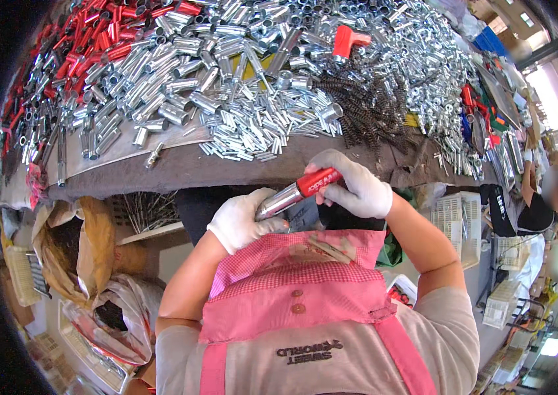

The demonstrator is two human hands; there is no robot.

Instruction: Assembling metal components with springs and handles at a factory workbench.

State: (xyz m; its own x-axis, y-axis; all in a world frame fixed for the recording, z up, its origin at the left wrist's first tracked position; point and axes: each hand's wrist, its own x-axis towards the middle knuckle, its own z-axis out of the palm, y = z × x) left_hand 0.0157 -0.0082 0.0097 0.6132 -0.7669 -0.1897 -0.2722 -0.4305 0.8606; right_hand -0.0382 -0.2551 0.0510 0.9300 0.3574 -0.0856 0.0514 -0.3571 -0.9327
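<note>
Above my lap, at the front edge of the table, I hold a silver metal tube (281, 201) with a red printed sleeve (314, 185) on its right end. It slants up to the right. My left hand (244, 220), in a white glove, is closed around the tube's lower left end. My right hand (356, 186), gloved too, grips the red sleeve with the fingers over its top and the thumb below. Just beyond my hands lies a pile of thin silver pins (252, 128), with dark coil springs (374, 108) to its right.
Silver tubes (180, 108) heap across the table (200, 168), with red tubes (104, 39) at far left and a red T-shaped piece (345, 43) on top. Small metal fittings (430, 79) pile at right. Sacks (78, 247) stand at lower left, crates (460, 227) at right. Another person (542, 204) works far right.
</note>
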